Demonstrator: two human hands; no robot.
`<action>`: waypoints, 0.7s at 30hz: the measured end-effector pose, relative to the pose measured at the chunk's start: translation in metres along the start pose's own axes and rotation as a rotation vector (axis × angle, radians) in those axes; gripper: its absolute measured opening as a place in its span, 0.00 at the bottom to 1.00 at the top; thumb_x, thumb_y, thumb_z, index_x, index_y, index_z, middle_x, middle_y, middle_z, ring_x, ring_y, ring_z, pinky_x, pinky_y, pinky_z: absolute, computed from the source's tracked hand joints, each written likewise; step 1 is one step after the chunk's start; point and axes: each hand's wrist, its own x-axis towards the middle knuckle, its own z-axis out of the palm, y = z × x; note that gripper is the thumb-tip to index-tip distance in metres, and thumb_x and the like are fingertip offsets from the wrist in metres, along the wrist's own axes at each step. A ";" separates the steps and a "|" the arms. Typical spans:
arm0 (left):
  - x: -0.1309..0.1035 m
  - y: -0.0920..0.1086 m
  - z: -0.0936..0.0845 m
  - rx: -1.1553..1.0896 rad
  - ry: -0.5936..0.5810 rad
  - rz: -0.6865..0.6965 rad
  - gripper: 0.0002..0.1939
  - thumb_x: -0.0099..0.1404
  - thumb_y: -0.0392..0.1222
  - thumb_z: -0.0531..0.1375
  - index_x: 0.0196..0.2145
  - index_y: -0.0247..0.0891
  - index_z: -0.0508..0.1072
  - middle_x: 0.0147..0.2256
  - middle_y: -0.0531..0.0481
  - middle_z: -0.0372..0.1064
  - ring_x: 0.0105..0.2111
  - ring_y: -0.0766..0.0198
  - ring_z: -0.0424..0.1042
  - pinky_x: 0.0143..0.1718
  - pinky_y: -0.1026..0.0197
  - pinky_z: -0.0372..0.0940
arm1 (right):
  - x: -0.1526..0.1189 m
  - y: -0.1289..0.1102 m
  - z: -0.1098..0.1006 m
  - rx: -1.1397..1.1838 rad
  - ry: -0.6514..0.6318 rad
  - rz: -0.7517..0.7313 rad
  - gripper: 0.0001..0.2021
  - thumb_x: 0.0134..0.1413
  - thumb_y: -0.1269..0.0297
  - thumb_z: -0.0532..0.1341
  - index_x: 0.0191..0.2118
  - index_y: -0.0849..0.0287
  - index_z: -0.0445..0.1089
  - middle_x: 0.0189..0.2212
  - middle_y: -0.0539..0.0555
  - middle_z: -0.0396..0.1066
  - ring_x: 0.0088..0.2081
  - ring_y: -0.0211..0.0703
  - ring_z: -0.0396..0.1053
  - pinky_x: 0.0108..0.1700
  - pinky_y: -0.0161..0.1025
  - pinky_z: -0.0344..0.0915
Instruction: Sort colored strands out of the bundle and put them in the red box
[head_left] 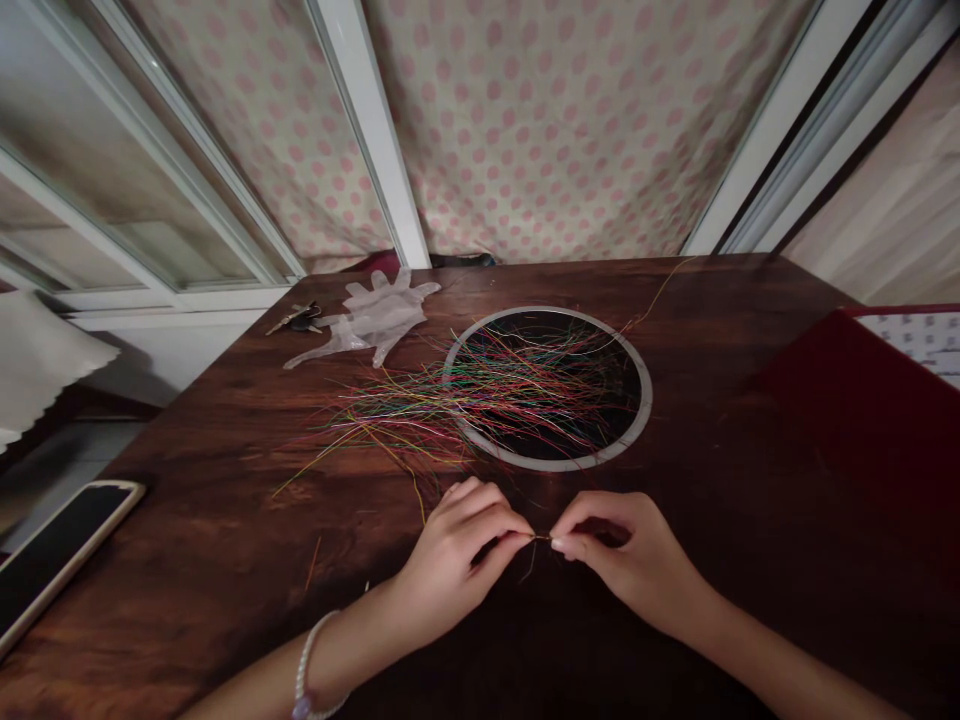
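Between my two hands runs a short length of thin wire (541, 538), brownish in colour, with a loose end hanging below it. My left hand (469, 540) pinches one end between thumb and forefinger, and a beaded bracelet (304, 665) circles that wrist. Close by on the right, my right hand (630, 550) pinches the other end with thumb and fingertip. Beyond them a loose heap of thin coloured wires (480, 385) lies across a round black plate with a pale rim (641, 420) and spills leftward onto the table.
A dark wooden table (720, 380) spans the view. Clear plastic gloves (382, 315) and keys (304, 318) lie at the back left. A phone (60, 550) rests at the left edge, and a dark red box (847, 390) stands on the right. One wire strand (313, 563) lies alone.
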 end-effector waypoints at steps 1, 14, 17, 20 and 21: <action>0.000 0.000 0.000 0.028 0.004 0.021 0.05 0.64 0.31 0.57 0.32 0.36 0.73 0.28 0.50 0.68 0.30 0.64 0.63 0.34 0.61 0.55 | 0.001 0.000 0.000 0.069 -0.035 0.086 0.04 0.44 0.74 0.63 0.24 0.62 0.73 0.19 0.49 0.71 0.24 0.33 0.67 0.26 0.28 0.62; 0.001 0.005 -0.005 -0.147 0.048 0.044 0.06 0.63 0.28 0.57 0.31 0.35 0.71 0.27 0.51 0.68 0.30 0.66 0.63 0.35 0.61 0.56 | 0.004 0.003 -0.005 0.907 -0.527 0.407 0.10 0.51 0.64 0.63 0.32 0.69 0.75 0.24 0.57 0.74 0.23 0.33 0.71 0.28 0.29 0.65; 0.002 0.004 -0.005 -0.214 0.054 -0.001 0.06 0.63 0.29 0.57 0.31 0.35 0.72 0.27 0.51 0.67 0.30 0.66 0.64 0.34 0.62 0.58 | 0.003 0.007 -0.003 0.984 -0.551 0.387 0.11 0.54 0.64 0.61 0.35 0.70 0.75 0.24 0.57 0.73 0.23 0.33 0.71 0.28 0.29 0.65; 0.002 0.004 -0.004 -0.260 0.062 -0.041 0.06 0.63 0.29 0.57 0.31 0.34 0.72 0.27 0.50 0.66 0.30 0.66 0.64 0.33 0.63 0.58 | 0.003 0.008 -0.003 0.991 -0.551 0.372 0.12 0.55 0.63 0.61 0.35 0.69 0.75 0.24 0.56 0.72 0.24 0.32 0.71 0.28 0.29 0.65; 0.002 0.004 -0.003 -0.268 0.064 -0.052 0.06 0.63 0.29 0.57 0.31 0.34 0.72 0.27 0.50 0.66 0.30 0.66 0.64 0.33 0.63 0.59 | 0.003 0.007 -0.003 0.978 -0.545 0.367 0.12 0.55 0.63 0.61 0.35 0.69 0.75 0.24 0.56 0.72 0.24 0.32 0.70 0.29 0.29 0.65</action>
